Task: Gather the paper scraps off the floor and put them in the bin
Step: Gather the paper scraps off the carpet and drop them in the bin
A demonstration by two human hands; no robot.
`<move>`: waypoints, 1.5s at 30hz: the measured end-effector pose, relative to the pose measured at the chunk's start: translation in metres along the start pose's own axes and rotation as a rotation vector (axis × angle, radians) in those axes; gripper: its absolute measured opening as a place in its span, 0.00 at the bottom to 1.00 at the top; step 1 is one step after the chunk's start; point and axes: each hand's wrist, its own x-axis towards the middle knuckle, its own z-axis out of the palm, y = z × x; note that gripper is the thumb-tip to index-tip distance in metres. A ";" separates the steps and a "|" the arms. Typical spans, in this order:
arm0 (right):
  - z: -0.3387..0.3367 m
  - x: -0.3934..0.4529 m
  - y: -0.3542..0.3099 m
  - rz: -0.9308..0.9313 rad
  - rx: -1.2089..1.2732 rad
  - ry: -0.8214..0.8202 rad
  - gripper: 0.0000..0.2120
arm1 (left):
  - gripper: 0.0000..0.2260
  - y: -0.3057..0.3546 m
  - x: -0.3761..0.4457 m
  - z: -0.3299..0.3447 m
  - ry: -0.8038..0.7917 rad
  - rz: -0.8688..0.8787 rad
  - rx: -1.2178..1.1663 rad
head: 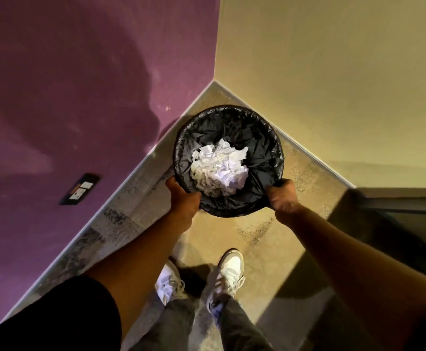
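Observation:
A round bin (pixel 234 122) lined with a black plastic bag stands in the corner where the two walls meet. A heap of crumpled white paper scraps (pixel 219 168) lies inside it. My left hand (pixel 184 198) grips the bin's near-left rim. My right hand (pixel 282 197) grips the near-right rim, pinching the bag. Both arms reach forward from the bottom of the view. No loose scraps show on the visible floor.
A purple wall (pixel 67 84) rises on the left with a dark wall socket (pixel 79 189) low on it. A cream wall (pixel 333 72) stands on the right, and a dark doorway or panel (pixel 407 219) is at far right. My white sneakers (pixel 228 272) stand on the speckled floor.

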 end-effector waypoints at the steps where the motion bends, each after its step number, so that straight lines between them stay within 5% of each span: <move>1: 0.000 0.002 -0.009 -0.028 -0.027 0.000 0.17 | 0.37 0.005 0.005 0.003 0.002 0.005 0.004; 8: 0.025 0.046 -0.044 -0.042 -0.010 0.023 0.28 | 0.37 0.035 0.056 0.025 0.035 0.003 -0.046; 12: 0.049 0.082 -0.072 -0.067 0.042 0.019 0.12 | 0.40 0.066 0.112 0.040 0.013 0.001 0.036; 14: 0.059 0.103 -0.080 -0.071 0.058 0.016 0.12 | 0.41 0.079 0.137 0.044 -0.025 -0.010 0.069; 17: 0.080 0.133 -0.097 -0.020 0.067 0.042 0.27 | 0.40 0.098 0.173 0.047 -0.038 -0.034 0.100; 24: 0.119 0.192 -0.129 0.029 0.079 0.098 0.31 | 0.39 0.115 0.264 0.059 -0.010 -0.076 0.157; 29: 0.134 0.224 -0.144 0.050 0.074 0.129 0.29 | 0.33 0.145 0.279 0.075 -0.033 -0.085 0.138; 32: 0.138 0.238 -0.150 0.068 0.088 0.143 0.31 | 0.20 0.143 0.302 0.081 -0.055 -0.177 0.027; 36: 0.139 0.250 -0.151 0.079 0.098 0.167 0.31 | 0.34 0.149 0.308 0.089 -0.081 -0.131 0.113; 45: 0.136 0.257 -0.150 0.038 0.069 0.105 0.29 | 0.39 0.151 0.318 0.098 -0.113 -0.138 0.131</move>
